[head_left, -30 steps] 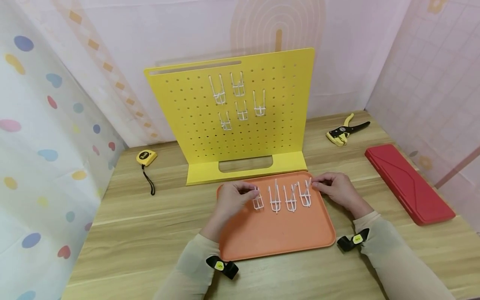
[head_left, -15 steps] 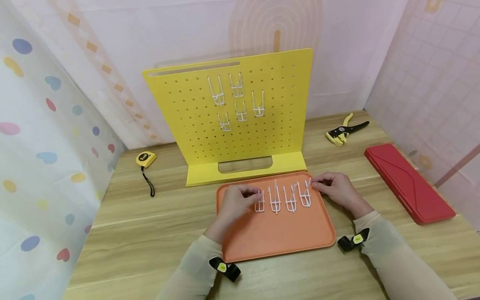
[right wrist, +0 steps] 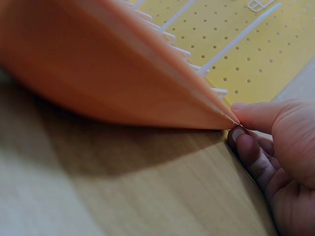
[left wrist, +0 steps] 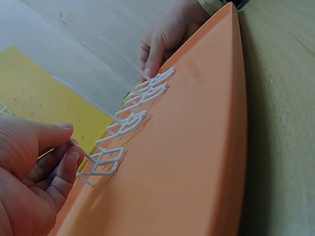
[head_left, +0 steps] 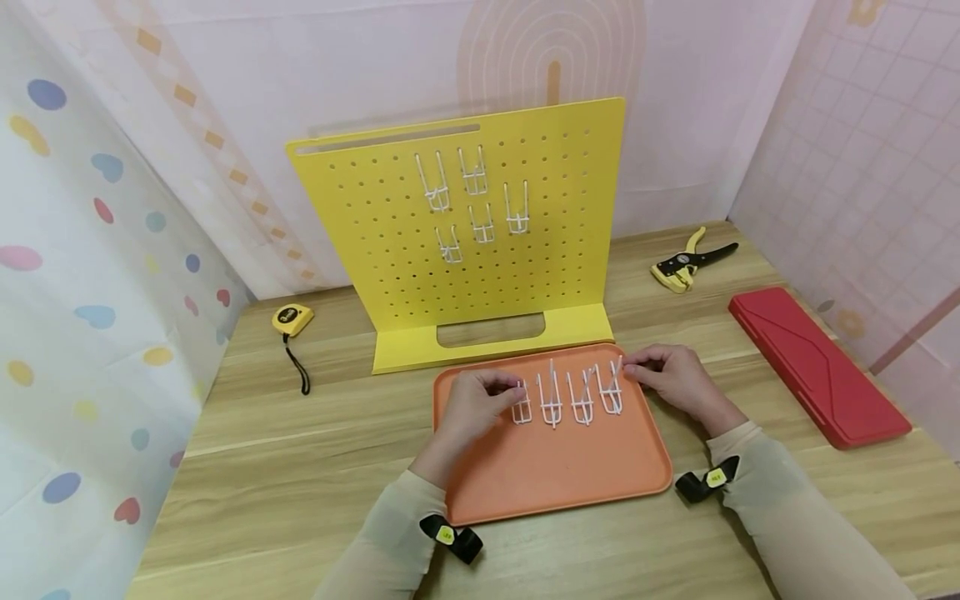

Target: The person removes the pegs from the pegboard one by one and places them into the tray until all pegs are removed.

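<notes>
In the head view my left hand pinches the leftmost white wire pegboard hook by its upper end between thumb and index finger. Seen from the left wrist, that hook's looped end lies close over the orange tray. Three more white hooks lie in a row to its right, their long prongs sticking up. My right hand holds the tray at its far right corner; the right wrist view has thumb and fingers gripping the rim there.
Behind the tray stands a yellow pegboard with several white hooks hung on it. A yellow tape measure lies at left. To the right are wire strippers and a red case.
My left hand has moved slightly right and toward me with the leftmost hook, bringing it nearer the other hooks. The right hand stays in place on the tray.
</notes>
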`<control>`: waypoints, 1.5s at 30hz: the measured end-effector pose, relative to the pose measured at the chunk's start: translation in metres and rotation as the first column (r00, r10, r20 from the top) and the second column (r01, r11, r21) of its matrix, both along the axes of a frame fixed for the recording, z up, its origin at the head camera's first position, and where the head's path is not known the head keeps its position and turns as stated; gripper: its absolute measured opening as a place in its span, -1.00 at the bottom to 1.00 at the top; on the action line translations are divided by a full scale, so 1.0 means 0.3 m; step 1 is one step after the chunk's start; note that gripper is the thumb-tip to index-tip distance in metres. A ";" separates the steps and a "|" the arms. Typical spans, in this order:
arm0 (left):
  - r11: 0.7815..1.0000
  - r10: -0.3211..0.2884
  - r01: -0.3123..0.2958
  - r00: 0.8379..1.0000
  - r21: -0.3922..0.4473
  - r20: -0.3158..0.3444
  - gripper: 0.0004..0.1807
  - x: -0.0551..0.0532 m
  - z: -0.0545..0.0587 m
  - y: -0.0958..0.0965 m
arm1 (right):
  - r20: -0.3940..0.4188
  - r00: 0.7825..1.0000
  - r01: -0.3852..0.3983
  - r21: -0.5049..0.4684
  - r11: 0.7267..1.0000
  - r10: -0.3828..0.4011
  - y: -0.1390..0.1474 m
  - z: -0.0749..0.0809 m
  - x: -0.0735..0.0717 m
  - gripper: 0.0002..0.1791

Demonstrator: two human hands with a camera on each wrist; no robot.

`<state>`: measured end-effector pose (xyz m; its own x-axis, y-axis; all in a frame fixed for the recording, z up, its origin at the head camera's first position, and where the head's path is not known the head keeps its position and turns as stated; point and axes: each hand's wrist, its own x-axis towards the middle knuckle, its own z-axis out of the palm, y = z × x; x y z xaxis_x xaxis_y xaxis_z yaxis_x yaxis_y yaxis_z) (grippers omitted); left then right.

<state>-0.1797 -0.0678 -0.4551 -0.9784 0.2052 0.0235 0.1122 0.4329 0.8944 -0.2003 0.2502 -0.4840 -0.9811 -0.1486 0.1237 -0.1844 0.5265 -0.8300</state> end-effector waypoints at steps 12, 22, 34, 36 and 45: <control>1.000 0.004 -0.004 1.000 -0.021 0.003 -0.92 -0.003 -0.002 -0.002 | 0.008 1.000 0.007 0.010 1.000 -0.007 0.000 0.002 -0.002 -0.79; 0.999 0.008 -0.008 1.000 -0.046 -0.013 -0.91 0.002 0.001 0.003 | -0.010 1.000 0.003 0.017 1.000 -0.002 -0.001 0.006 0.004 -0.78; 0.997 0.049 -0.042 0.994 0.068 -0.098 -0.73 -0.002 0.091 -0.059 | 0.009 1.000 0.000 0.023 1.000 0.000 -0.007 0.002 0.001 -0.79; 0.992 0.081 -0.069 0.991 0.107 -0.108 -0.73 -0.011 0.144 -0.095 | 0.008 1.000 0.001 0.024 1.000 -0.001 -0.008 0.001 0.000 -0.79; 0.939 0.166 -0.104 0.971 0.329 -0.169 -0.76 -0.147 0.406 -0.231 | 0.008 1.000 0.002 0.028 1.000 -0.003 0.000 -0.003 -0.001 -0.78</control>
